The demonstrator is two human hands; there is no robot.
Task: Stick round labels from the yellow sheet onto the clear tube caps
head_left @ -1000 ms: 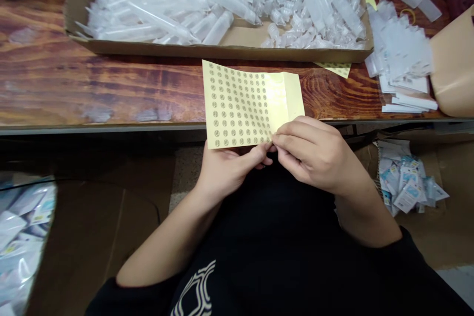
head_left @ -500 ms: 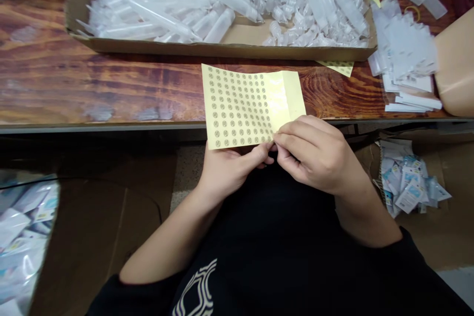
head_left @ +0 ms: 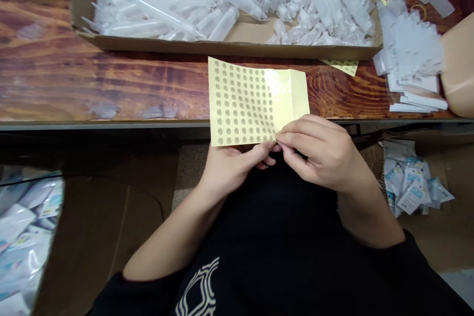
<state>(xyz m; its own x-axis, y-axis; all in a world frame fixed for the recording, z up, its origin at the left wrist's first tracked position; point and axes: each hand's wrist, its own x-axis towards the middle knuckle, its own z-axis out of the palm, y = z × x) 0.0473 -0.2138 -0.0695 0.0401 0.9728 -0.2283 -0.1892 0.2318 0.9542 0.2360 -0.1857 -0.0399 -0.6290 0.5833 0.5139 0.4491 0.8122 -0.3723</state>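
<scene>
A pale yellow sticker sheet (head_left: 242,103) with rows of small round printed stickers is held up in front of the table edge. Its right part is bare of stickers and shiny, with a fold line near the right end. My left hand (head_left: 231,165) grips the sheet from below, its thumb along the lower edge and the other fingers mostly behind. My right hand (head_left: 320,150) pinches at the lower edge, beside the last printed column, with thumb and index finger close to the left thumb. Whether a loose sticker is between those fingertips is too small to tell.
Behind the sheet, a shallow cardboard box (head_left: 222,48) holds many translucent plastic tubes. Flat clear pieces (head_left: 414,44) and a beige container (head_left: 459,69) stand at the right. Below are a box of small packets (head_left: 411,182) and a bag of packets (head_left: 29,227).
The whole view has shifted slightly, so the table things sit a little further right. Both hands keep nearly the same hold, and the sheet's top left corner is tipped slightly higher.
</scene>
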